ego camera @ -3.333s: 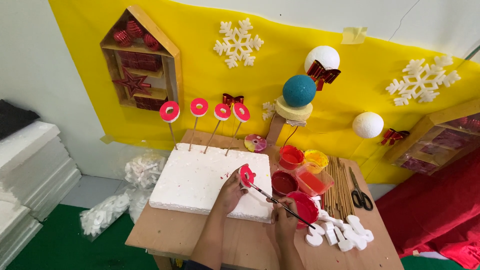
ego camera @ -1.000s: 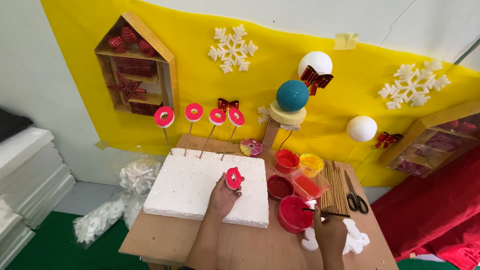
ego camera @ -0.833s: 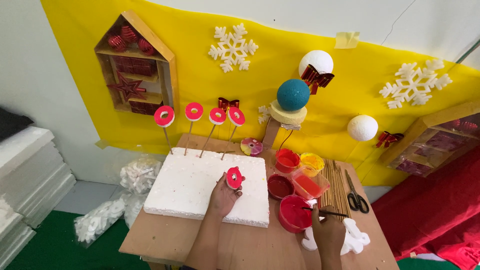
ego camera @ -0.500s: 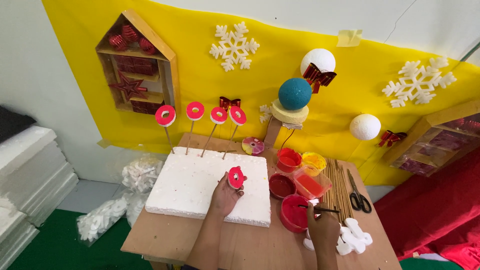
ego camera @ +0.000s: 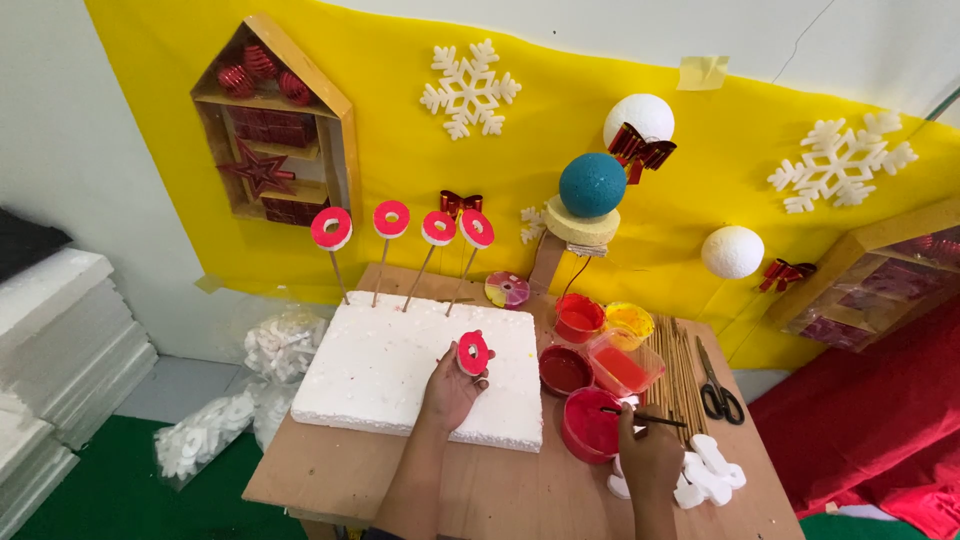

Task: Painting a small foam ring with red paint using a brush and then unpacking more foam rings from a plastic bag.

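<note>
Here, in the head view, the left hand is gripping a small red ring between thumb and fingers, holding it upright over the near right part of the white foam slab. The slab is lying on the wooden surface and serving as the landmark for everything else. Just right of the slab's near corner, the right hand is closing around a thin brush, whose tip is reaching over a red paint tub. Right of the slab's far half, more paint pots are sitting together: a dark red one, a red one, a yellow one and a clear box of red paint. Along the slab's far edge, four red rings on sticks are standing stuck into the foam. Farther right of the slab, beyond the pots, a bundle of wooden skewers and black scissors are lying side by side. White foam pieces are lying beside the right hand.
</note>
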